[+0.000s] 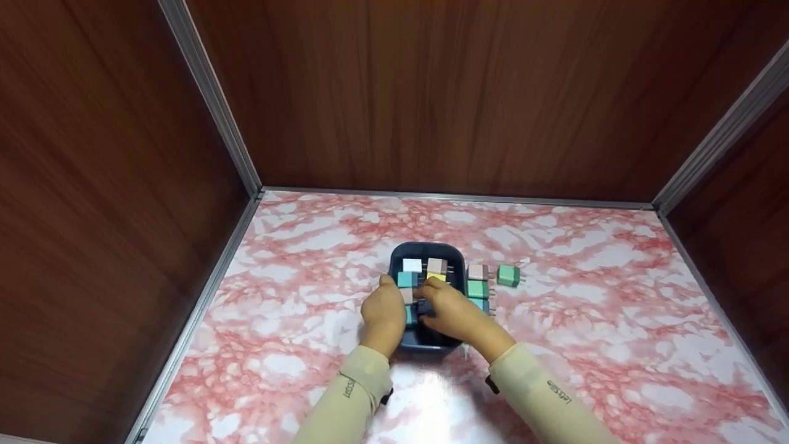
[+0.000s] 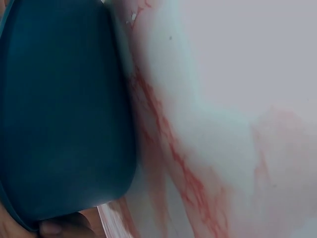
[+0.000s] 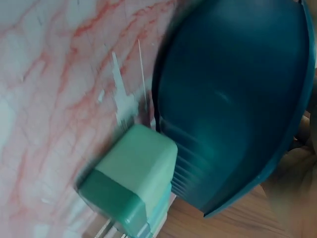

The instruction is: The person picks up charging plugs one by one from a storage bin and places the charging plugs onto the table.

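A dark blue plastic bin (image 1: 426, 346) stands on the table with several two-pronged charger plugs inside, among them a white plug (image 1: 412, 266), a teal plug (image 1: 407, 279) and a yellow plug (image 1: 436, 277). My left hand (image 1: 382, 311) grips the bin's left side; its fingertips show at the bin's edge in the left wrist view. Over the bin's right wall reaches my right hand (image 1: 453, 311), pinching a dark blue plug (image 1: 425, 307) partly hidden by its fingers. In the right wrist view a green plug (image 3: 141, 158) lies outside, beside the bin wall.
Right of the bin, a pink plug (image 1: 478, 272), a green plug (image 1: 477, 288) and a teal plug (image 1: 480, 304) stand in a column. Another green plug (image 1: 508, 275) lies farther right. Wood-grain panels (image 1: 431, 92) enclose the red-and-white marbled table (image 1: 592, 320) at the back and sides.
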Available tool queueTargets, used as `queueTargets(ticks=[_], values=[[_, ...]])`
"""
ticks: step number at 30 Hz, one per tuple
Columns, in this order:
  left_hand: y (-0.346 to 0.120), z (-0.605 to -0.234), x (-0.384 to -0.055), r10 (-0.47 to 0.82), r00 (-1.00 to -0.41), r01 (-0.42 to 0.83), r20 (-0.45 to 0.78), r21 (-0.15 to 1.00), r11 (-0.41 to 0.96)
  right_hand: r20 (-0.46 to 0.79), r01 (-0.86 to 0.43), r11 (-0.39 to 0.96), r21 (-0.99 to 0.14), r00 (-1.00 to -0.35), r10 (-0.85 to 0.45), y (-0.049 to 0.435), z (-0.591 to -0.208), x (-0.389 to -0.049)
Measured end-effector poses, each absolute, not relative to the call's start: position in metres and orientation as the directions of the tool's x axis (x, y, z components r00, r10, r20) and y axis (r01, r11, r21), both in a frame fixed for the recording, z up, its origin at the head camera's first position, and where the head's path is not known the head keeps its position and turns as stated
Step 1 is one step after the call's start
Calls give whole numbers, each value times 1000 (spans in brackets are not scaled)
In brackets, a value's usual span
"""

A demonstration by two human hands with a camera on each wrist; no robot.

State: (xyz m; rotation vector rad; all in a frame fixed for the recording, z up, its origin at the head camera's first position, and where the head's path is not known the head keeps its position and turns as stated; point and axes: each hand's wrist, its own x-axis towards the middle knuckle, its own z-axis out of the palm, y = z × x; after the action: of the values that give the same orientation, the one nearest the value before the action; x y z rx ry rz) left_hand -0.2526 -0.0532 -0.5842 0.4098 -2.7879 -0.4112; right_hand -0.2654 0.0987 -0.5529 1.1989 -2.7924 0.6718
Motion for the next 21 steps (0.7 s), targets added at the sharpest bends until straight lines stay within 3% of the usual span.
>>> queueTargets(ticks=[6,21], values=[[-53,-585,-252,-317,-911,-224,264,330,917,180,-689,620,-376,-710,-680,95,-560,-263],[-55,-582,-252,-300,-940,-228,163,355,907,172,-681,610,-404,-712,-681,92,-576,-267]])
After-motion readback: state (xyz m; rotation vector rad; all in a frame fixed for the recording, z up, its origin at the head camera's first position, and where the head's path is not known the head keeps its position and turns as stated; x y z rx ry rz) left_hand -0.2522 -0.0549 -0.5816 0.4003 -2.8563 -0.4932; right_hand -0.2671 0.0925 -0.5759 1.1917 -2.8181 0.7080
